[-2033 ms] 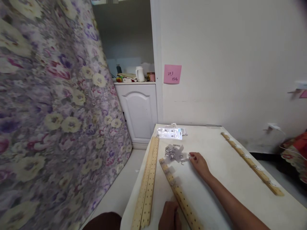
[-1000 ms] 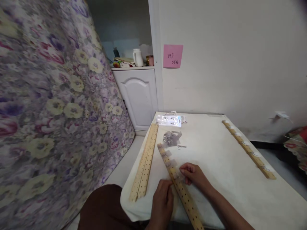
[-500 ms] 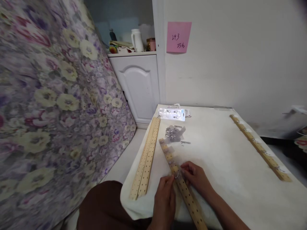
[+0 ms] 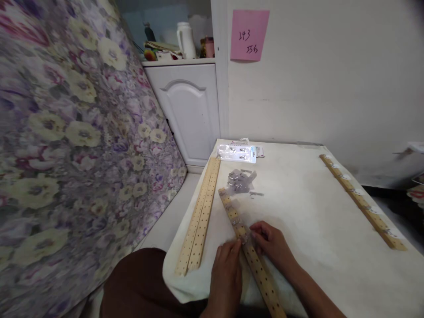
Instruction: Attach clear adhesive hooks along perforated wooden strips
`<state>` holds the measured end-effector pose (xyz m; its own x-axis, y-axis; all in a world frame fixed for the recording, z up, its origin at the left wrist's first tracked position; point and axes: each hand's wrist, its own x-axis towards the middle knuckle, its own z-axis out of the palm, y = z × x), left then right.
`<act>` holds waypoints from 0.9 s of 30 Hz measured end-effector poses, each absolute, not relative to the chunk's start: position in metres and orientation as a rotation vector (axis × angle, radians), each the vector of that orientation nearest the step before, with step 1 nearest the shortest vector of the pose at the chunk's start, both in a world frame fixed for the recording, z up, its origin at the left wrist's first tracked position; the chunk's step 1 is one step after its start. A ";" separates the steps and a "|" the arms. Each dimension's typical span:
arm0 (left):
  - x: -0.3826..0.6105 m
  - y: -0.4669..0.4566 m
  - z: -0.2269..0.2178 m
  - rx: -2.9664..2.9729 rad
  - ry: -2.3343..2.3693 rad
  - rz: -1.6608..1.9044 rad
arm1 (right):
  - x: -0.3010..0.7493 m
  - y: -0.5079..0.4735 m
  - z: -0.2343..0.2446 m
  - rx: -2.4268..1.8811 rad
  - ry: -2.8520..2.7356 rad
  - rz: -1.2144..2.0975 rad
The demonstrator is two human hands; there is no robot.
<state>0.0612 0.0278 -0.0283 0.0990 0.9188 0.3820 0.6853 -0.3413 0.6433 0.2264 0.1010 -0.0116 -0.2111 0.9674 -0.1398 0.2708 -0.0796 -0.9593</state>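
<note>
A long wooden strip (image 4: 261, 277) with rows of drilled holes lies slanted on the table in front of me. Several clear-backed metal hooks sit along its far half. My left hand (image 4: 227, 269) is closed, its thumb and fingertips pinching at the nearest clear-backed hook (image 4: 244, 239) on the strip's left side. From the right, my right hand (image 4: 270, 240) has bent fingers pressed together at the clear edge of that same hook. Beyond them lies a pile of loose clear-backed hooks (image 4: 240, 181), with a single loose hook (image 4: 256, 194) beside it.
Two bare drilled wooden strips (image 4: 200, 216) lie side by side along the left table edge. Another strip with hooks (image 4: 362, 203) lies at the right edge. Packaged hooks (image 4: 236, 153) lie at the back of the white-covered table (image 4: 298, 185). A floral curtain (image 4: 82, 145) hangs left.
The camera view has tilted down slightly and shifted. Both hands stay at the same hook on the strip, with barely any movement.
</note>
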 end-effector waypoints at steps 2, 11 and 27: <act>0.060 0.029 -0.026 2.100 1.593 1.064 | 0.226 0.101 -0.011 -1.380 -1.521 1.333; 0.052 0.031 -0.026 2.070 1.516 1.078 | 0.227 0.102 -0.012 -1.396 -1.500 1.356; 0.055 0.030 -0.027 2.094 1.522 1.098 | 0.229 0.101 -0.011 -1.384 -1.510 1.358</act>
